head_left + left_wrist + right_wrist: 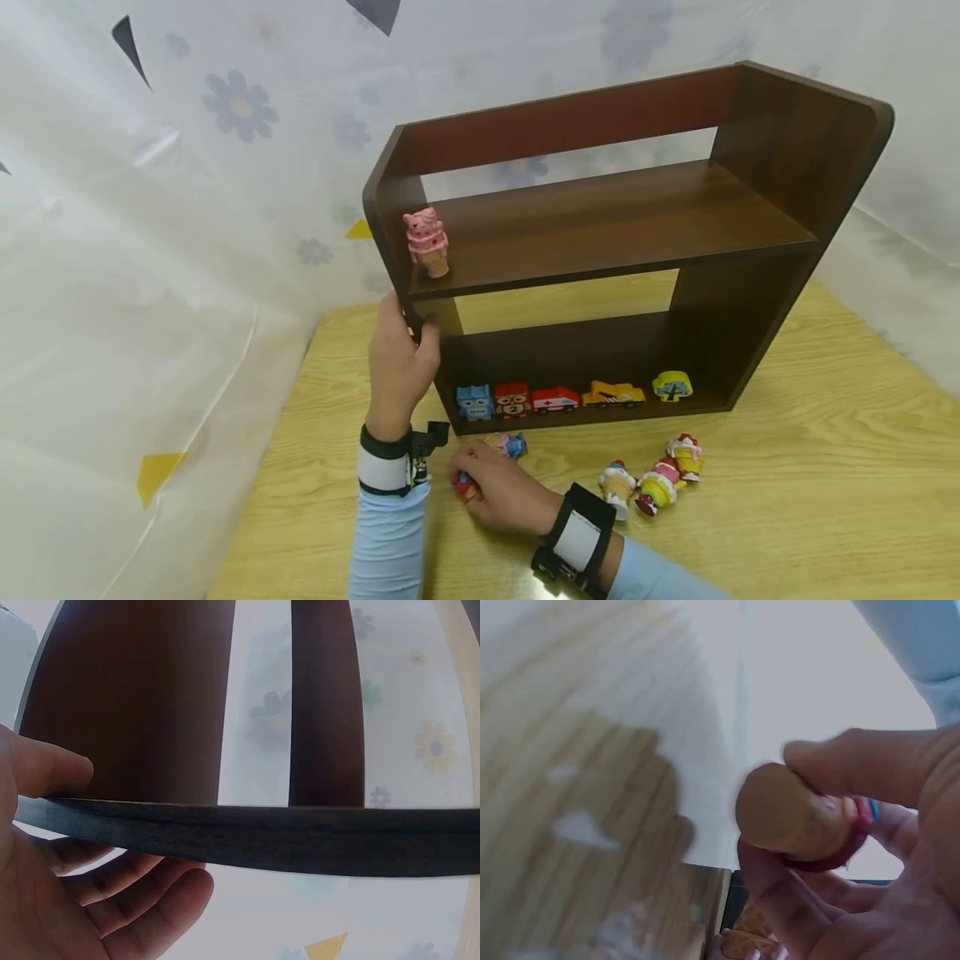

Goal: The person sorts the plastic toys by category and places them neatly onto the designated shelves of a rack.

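Note:
My left hand [402,364] grips the left side panel of a dark brown two-tier wooden shelf [615,218]. In the left wrist view, the thumb lies on the panel's inner side [135,712] and the fingers on its outer side. Low over the table, my right hand [517,497] pinches a small ice-cream-cone toy [780,810] with a tan cone and red and blue parts. A similar toy [513,445] lies just beyond that hand, partly hidden. On the upper tier, at its left end, stands a pink ice-cream-cone toy [427,242].
The lower tier carries a blue owl block [475,402], a red owl block [512,400], a red-and-white ambulance [555,400], a yellow vehicle [613,394] and a yellow-green tree block [672,385]. Three ice-cream toys [658,486] lie on the wooden table [810,467] at right.

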`<state>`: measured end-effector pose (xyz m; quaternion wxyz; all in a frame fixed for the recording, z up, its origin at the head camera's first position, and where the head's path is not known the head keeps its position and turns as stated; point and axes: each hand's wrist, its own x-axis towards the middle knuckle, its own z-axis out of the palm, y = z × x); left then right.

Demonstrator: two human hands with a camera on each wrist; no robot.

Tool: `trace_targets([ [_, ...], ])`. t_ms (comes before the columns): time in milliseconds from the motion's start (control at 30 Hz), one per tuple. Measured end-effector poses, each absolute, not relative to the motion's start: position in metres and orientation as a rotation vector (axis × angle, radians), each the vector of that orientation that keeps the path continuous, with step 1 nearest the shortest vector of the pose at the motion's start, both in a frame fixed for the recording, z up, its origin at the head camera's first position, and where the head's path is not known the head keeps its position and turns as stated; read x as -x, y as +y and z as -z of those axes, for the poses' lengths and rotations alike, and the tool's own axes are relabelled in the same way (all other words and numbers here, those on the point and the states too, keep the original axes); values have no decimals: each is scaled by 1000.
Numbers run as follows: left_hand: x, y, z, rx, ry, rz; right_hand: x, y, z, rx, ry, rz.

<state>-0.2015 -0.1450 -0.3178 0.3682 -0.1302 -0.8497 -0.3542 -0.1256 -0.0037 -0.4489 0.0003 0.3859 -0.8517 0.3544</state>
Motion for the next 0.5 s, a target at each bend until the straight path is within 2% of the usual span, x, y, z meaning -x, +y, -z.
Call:
trace_targets([
  [500, 203, -146, 319, 352, -2165, 896, 118, 24, 415, -888, -2609, -1416],
])
